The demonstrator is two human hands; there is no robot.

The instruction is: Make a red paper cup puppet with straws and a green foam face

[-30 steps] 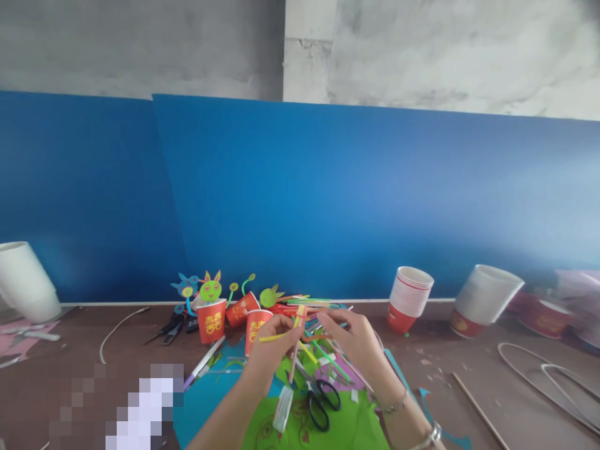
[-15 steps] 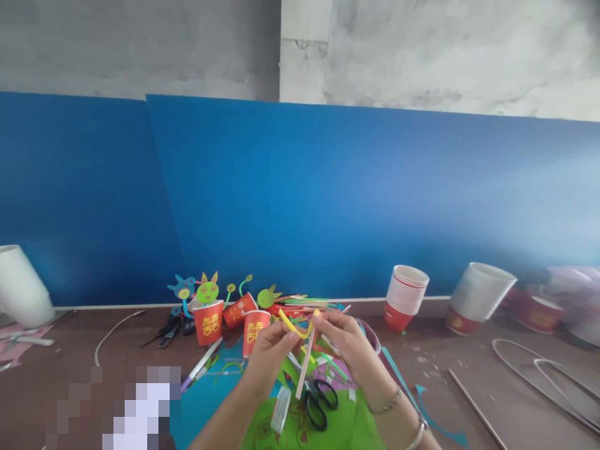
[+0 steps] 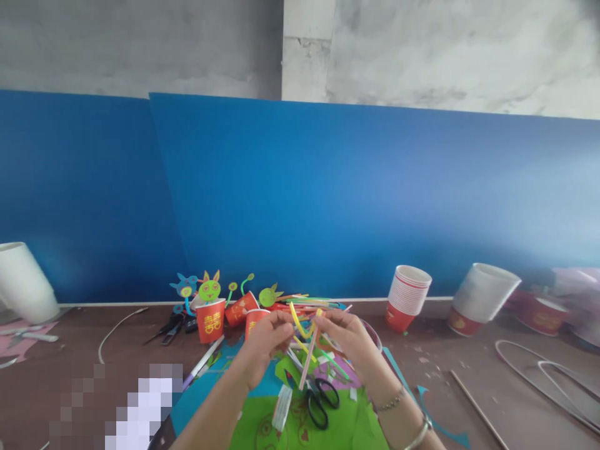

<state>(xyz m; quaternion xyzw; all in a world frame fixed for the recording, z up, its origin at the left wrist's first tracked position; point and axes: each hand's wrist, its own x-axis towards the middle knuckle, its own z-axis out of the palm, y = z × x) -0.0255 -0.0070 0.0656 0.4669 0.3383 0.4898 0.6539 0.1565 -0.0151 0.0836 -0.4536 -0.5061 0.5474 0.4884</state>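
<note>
My right hand (image 3: 345,337) pinches a bent yellow straw (image 3: 300,325) near its upper right end. A pink-and-white straw (image 3: 307,364) hangs slanting down from the same fingertips. My left hand (image 3: 269,344) is just left of the yellow straw, its fingers curved and apart, seemingly off the straw. Below both hands, black-handled scissors (image 3: 323,400) lie on a green paper sheet (image 3: 281,412) with drawn figures. A small white label-like slip (image 3: 282,407) rests beside them. Paper scraps and straws crowd the space under my hands.
Red paper cups (image 3: 210,320) stand and lie at back left, with green and blue paper animals. Behind my hands is a heap of coloured straws (image 3: 323,303). Stacked cups (image 3: 407,297) and a large white stack (image 3: 482,297) stand right. A thin stick (image 3: 478,409) and cable lie right.
My left fingers have come away from the yellow straw, whose left end now points more upward. The right hand keeps its pinch. The view has shifted slightly.
</note>
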